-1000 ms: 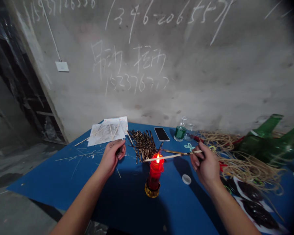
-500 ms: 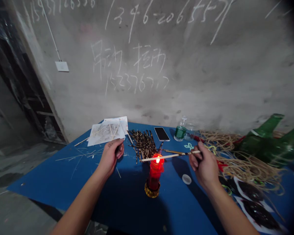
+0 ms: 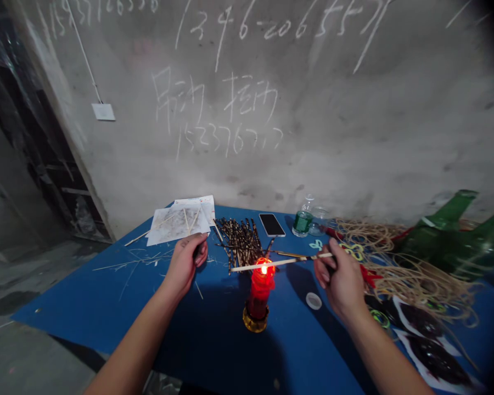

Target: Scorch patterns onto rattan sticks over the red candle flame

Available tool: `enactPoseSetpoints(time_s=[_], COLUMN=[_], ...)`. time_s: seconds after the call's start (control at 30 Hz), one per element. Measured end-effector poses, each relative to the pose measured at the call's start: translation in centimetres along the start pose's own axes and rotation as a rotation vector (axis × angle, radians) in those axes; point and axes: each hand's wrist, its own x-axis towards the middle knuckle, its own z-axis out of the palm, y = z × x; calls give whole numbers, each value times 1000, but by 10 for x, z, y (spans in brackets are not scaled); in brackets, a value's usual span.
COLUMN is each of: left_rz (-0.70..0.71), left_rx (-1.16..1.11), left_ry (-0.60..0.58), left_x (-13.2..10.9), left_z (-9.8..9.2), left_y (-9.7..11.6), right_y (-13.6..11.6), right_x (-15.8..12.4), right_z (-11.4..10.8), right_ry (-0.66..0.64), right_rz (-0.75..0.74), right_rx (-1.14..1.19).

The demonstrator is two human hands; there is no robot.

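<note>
My right hand [image 3: 346,280] is closed on one end of a thin pale wooden stick [image 3: 286,263], partly darkened near my fingers. The stick lies almost level, its length crossing over the flame of a lit red candle [image 3: 258,296] on a yellow glass base. Left of the candle, my left hand [image 3: 189,262] hovers over the table with its fingers curled in and nothing visible in them. Behind the candle is a pile of dark-banded sticks [image 3: 241,241]. A thin brush-like stick [image 3: 288,254] lies beyond the held one.
On the blue table [image 3: 119,307] are sheets of paper [image 3: 160,233] with sticks, a phone [image 3: 271,225], a green-labelled bottle [image 3: 302,222] and a white round lid [image 3: 313,300]. Coiled twine [image 3: 420,285] and green glass bottles [image 3: 432,236] crowd the right. A concrete wall [image 3: 333,137] stands behind.
My right hand has shifted slightly left, and the stick has slid left with it across the flame. My left hand has stayed in place.
</note>
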Motion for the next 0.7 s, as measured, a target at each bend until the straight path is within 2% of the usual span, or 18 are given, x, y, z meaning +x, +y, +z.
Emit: enactPoseSetpoints(time_s=[0.7], left_rz=[-7], left_rx=[9], left_ry=[2], left_x=[2], left_z=[-1], left_y=[-3], right_y=[-2], right_x=[-7], right_z=[8], right_ry=[-12], right_rz=[7], right_rx=[-65])
